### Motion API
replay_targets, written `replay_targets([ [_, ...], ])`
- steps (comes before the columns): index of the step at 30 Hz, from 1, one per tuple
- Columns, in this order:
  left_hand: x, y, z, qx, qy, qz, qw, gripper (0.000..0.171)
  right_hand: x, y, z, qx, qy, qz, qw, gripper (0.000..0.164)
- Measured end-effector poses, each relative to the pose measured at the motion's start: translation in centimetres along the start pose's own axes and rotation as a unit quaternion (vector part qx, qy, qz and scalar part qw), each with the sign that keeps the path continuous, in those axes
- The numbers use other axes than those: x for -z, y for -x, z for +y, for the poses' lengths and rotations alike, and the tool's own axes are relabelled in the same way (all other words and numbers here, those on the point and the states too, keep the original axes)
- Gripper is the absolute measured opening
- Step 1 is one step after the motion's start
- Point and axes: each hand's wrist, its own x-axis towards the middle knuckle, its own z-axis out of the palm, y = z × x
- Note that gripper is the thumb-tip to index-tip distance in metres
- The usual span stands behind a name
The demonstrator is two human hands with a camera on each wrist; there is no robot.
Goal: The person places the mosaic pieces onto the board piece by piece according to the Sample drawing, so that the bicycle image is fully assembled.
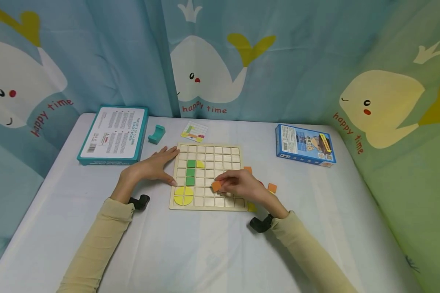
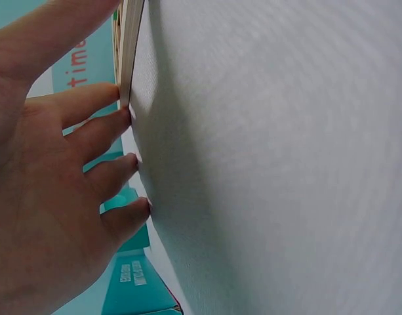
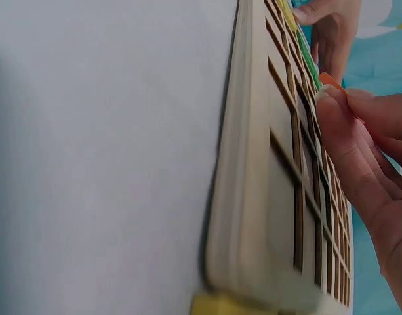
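Observation:
A wooden grid board [image 1: 210, 202] lies flat on the white table. Yellow quarter-circle pieces [image 1: 183, 195] make a round in its near left corner. Three green squares [image 1: 190, 172] stand in a column above them, with one yellow piece [image 1: 200, 164] beside the top one. Between thumb and fingertips my right hand [image 1: 242, 185] pinches an orange square piece [image 1: 216, 186] over the board's middle. My left hand [image 1: 153, 166] is spread at the board's left edge, thumb and fingertips touching it; in the left wrist view its fingers [image 2: 99, 134] look straight.
Right of the board lie loose orange pieces [image 1: 272, 188] and a yellow one [image 1: 251, 206], others partly hidden by my right hand. A pattern card [image 1: 195, 131] and a teal holder [image 1: 156, 134] lie behind. A teal-edged box [image 1: 111, 134] sits left, a blue box [image 1: 305, 144] right.

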Motion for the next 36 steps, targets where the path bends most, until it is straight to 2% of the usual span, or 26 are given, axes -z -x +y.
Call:
replay_targets([
  [6, -0.1, 0.0, -0.1, -0.002, -0.001, 0.002, 1.0000, 0.113, -0.8, -0.7, -0.6, -0.006, -0.002, -0.004, 1.000, 0.027],
  [14, 0.0, 0.0, 0.0, -0.002, -0.004, 0.000, 1.0000, 0.113, -1.7, -1.6, -1.1, 0.010, 0.035, 0.002, 0.999, 0.022],
  [22, 0.0, 0.0, 0.0, -0.001, -0.006, -0.001, 1.0000, 0.112, -2.7, -2.6, -1.7, 0.045, 0.071, -0.017, 0.996, 0.021],
  [36, 0.1, 0.2, 0.2, 0.001, -0.004, 0.000, 1.0000, 0.112, -3.8, -3.3, -2.8, 0.042, 0.142, -0.026, 0.989, 0.021],
])
